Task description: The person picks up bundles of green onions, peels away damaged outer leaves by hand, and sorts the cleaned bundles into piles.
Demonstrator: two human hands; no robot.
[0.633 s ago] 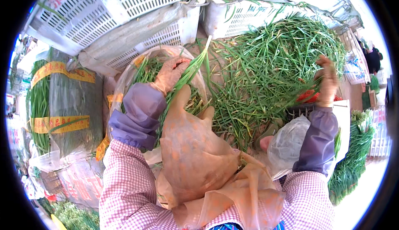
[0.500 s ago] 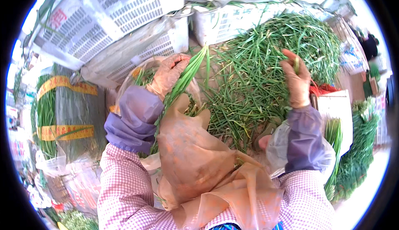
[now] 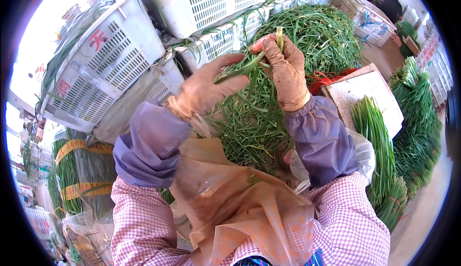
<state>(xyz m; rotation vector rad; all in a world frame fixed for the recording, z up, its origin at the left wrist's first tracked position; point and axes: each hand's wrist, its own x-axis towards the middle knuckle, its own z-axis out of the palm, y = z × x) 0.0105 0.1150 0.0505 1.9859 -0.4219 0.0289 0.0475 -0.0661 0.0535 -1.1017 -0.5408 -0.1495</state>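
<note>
My right hand (image 3: 288,71), in a tan glove, pinches a few long green chive leaves (image 3: 253,65) near the middle of the view. A yellow-green piece with a pale tip (image 3: 279,34) sticks up at its fingers; I cannot make out what it is. Facing it from the left, my left hand (image 3: 206,87) is also gloved and smeared by motion. Its fingers are spread, with leaf ends passing between thumb and forefinger. Below both hands lies a large loose heap of chive leaves and trimmings (image 3: 314,38). A brown plastic apron (image 3: 230,189) covers my lap.
White slatted crates (image 3: 103,59) stand along the far left and back. Wrapped chive bundles with yellow tape (image 3: 86,170) are at left. To the right are a white-topped box (image 3: 362,90), red ties (image 3: 326,79), a chive bunch (image 3: 377,136) and a long row of chives (image 3: 415,117).
My right hand has come in leftward to the middle and grips leaves. My left hand, which held a chive bunch, has opened and turned toward it. The view has shifted.
</note>
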